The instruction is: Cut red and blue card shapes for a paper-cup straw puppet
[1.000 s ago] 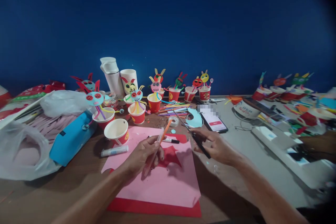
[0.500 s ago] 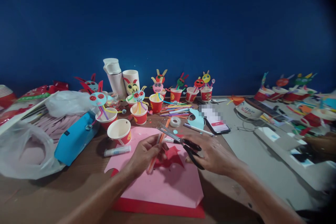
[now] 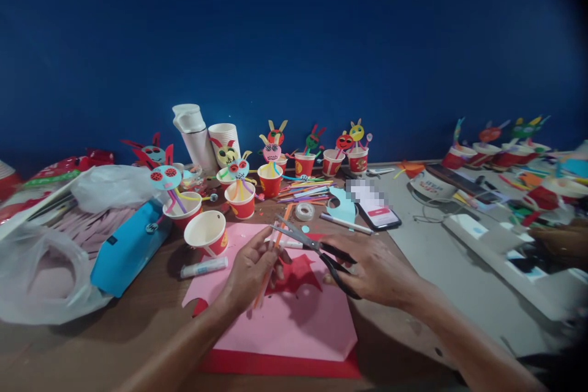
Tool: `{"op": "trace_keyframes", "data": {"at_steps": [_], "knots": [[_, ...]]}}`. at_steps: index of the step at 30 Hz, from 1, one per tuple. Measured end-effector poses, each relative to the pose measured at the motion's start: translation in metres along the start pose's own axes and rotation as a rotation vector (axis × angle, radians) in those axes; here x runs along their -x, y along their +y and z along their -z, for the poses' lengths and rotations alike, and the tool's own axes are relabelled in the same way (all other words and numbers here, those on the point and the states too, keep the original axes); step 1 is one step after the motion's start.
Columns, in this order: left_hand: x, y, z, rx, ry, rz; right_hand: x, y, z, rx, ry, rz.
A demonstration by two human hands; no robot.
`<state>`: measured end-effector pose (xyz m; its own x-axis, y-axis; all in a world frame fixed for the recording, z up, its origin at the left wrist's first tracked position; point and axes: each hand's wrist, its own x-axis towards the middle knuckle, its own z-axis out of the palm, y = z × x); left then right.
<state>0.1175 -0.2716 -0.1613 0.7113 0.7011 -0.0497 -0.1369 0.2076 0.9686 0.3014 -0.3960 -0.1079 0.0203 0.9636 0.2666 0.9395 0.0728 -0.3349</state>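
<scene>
Scissors, which a second ago stood clear to the right, have come in so that their blades now lie across the orange straw.

Head view: the straw is above the pink sheet, its long axis slanting, far end pointing away and slightly right, near end toward the wearer and left. The left hand has its grip clamped on it between thumb and fingers; whether one straw or several, I cannot tell. The right hand is closed around the scissors' handles, blades slightly apart, pointing left and away.

Counted: one pink sheet over one red sheet, one open cup, one white tube, one tape roll, one phone. Nine paper-faced figures stand from left to middle, three more at far right on the table. Loose straws behind the tape roll lie too tangled to count.
</scene>
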Motion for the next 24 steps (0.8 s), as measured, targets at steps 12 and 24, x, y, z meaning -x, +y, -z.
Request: {"op": "trace_keyframes", "data": {"at_steps": [12,24], "knots": [[0.0010,-0.0005,-0.0016,-0.038,-0.075,-0.045,0.0029,-0.0004,-0.0001,-0.054,-0.067,-0.033],[0.0026,-0.0018,-0.0002,-0.072,-0.090,-0.005,0.0024,-0.0022,0.0000,-0.083,-0.067,-0.004]]}}
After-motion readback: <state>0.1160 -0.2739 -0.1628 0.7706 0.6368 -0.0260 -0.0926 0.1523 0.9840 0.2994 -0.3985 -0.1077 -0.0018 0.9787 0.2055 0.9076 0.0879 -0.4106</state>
